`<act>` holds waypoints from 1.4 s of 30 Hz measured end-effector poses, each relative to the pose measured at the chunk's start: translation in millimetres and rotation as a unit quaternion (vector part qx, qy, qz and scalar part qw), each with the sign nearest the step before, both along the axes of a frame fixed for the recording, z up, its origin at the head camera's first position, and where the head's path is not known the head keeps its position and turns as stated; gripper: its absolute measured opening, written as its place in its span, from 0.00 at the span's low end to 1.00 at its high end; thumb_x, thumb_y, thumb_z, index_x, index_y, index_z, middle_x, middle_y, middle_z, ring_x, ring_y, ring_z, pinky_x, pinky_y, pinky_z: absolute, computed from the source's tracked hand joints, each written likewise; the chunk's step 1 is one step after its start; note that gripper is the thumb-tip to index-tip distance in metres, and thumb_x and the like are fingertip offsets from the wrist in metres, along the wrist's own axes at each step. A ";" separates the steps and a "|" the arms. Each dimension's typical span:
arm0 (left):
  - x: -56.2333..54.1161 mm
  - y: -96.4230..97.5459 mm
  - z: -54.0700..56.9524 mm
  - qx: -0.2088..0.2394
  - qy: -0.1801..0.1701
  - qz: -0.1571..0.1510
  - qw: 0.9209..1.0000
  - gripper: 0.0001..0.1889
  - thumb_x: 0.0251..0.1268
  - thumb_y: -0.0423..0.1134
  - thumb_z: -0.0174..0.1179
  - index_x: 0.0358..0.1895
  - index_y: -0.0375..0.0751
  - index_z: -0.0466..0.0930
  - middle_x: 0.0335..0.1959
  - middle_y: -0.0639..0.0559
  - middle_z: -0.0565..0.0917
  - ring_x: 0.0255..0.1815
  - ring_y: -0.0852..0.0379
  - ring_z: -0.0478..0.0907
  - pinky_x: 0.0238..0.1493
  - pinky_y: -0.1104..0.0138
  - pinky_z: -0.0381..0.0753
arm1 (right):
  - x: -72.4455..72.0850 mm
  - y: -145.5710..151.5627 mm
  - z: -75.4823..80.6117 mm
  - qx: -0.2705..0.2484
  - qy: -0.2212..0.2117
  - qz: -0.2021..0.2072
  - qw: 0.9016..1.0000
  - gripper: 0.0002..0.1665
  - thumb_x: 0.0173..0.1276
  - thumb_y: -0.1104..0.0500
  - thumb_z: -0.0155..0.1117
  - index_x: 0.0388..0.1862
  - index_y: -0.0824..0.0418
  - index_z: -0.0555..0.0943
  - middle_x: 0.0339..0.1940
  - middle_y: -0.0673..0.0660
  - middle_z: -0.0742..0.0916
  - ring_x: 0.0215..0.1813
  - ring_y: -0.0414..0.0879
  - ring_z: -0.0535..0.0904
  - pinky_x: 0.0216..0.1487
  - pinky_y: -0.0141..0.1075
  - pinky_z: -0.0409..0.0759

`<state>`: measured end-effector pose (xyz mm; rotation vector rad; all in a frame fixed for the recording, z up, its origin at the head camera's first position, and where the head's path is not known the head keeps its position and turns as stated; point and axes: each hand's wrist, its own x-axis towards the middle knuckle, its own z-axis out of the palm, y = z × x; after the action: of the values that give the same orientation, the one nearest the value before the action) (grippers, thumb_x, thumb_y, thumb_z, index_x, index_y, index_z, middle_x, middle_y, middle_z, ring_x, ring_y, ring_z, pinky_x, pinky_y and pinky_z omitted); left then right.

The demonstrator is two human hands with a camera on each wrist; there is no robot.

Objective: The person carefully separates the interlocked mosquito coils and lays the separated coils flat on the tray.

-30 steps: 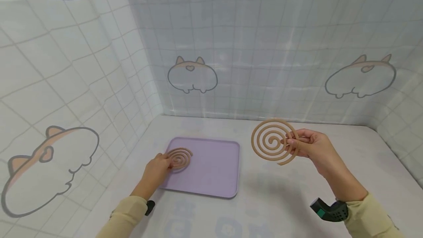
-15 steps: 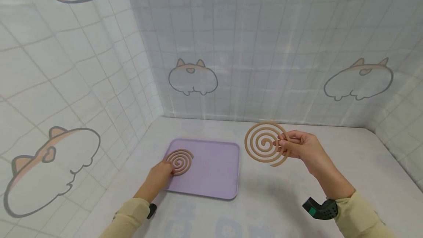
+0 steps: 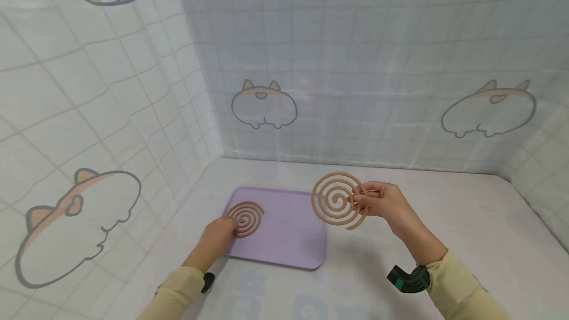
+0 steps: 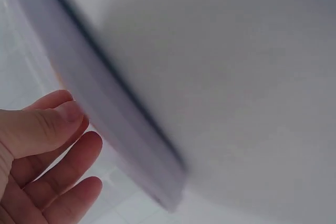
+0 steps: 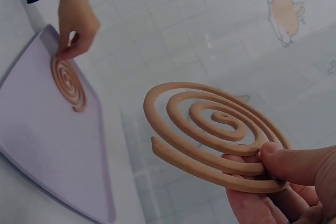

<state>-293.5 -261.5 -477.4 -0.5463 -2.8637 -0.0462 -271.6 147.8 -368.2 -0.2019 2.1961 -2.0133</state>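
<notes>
My right hand (image 3: 386, 204) holds up a tan mosquito coil (image 3: 336, 200), pinching its right edge between thumb and fingers. The right wrist view shows this coil (image 5: 231, 182) whole, its spiral rings spaced apart. A second mosquito coil (image 3: 243, 220), browner, is at the left side of a lilac tray (image 3: 284, 231). At that coil's left edge, my left hand (image 3: 218, 236) pinches it with thumb and fingertips. In the left wrist view, the left hand (image 4: 52, 150) has thumb and index together beside the tray's edge (image 4: 105, 87), which hides the coil.
A white table (image 3: 426, 211) bears the tray. Tiled-pattern curtains with cartoon corgis (image 3: 264, 107) enclose the back, left and right sides. Dark wrist devices (image 3: 409, 279) sit on both forearms.
My right hand has carried its coil leftward and slightly down, to beside the tray's right edge. The left-hand coil now lies flatter over the tray; the left hand has barely moved.
</notes>
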 end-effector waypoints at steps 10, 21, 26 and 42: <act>-1.2 22.8 17.7 0.061 0.024 -0.015 0.998 0.15 0.50 0.32 0.65 0.16 0.50 0.69 0.19 0.57 0.70 0.24 0.58 0.69 0.22 0.64 0.69 | -15.4 -41.9 -34.8 -0.003 -0.021 0.020 1.000 0.16 0.62 0.65 0.62 0.44 0.77 0.75 0.33 0.62 0.87 0.29 0.43 0.82 0.30 0.34 0.80; -4.8 54.7 30.2 0.093 0.036 -0.055 0.994 0.02 0.52 0.37 0.66 0.29 0.47 0.83 0.32 0.59 0.84 0.40 0.59 0.80 0.44 0.64 0.76 | -31.0 -90.7 -80.5 0.018 -0.032 0.015 0.999 0.11 0.61 0.70 0.61 0.41 0.76 0.77 0.28 0.65 0.86 0.22 0.44 0.80 0.23 0.33 0.77; -6.2 64.7 31.9 0.088 0.006 -0.049 0.995 0.04 0.54 0.40 0.65 0.33 0.48 0.85 0.34 0.57 0.85 0.37 0.58 0.81 0.38 0.65 0.78 | -36.6 -108.4 -98.7 0.060 -0.025 -0.021 0.998 0.10 0.58 0.70 0.63 0.39 0.74 0.79 0.25 0.62 0.86 0.21 0.41 0.79 0.20 0.30 0.74; -9.8 82.2 19.2 0.068 -0.097 -0.062 0.991 0.11 0.55 0.40 0.64 0.40 0.39 0.84 0.39 0.47 0.84 0.43 0.47 0.80 0.41 0.56 0.78 | -44.0 -119.6 -120.5 0.265 0.152 -0.078 0.949 0.11 0.59 0.65 0.64 0.37 0.66 0.72 0.15 0.51 0.78 0.14 0.39 0.71 0.15 0.30 0.69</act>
<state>-303.3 -179.3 -458.1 -0.7274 -2.9777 -0.3310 -315.6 28.2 -488.7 -0.2917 2.9358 -1.4469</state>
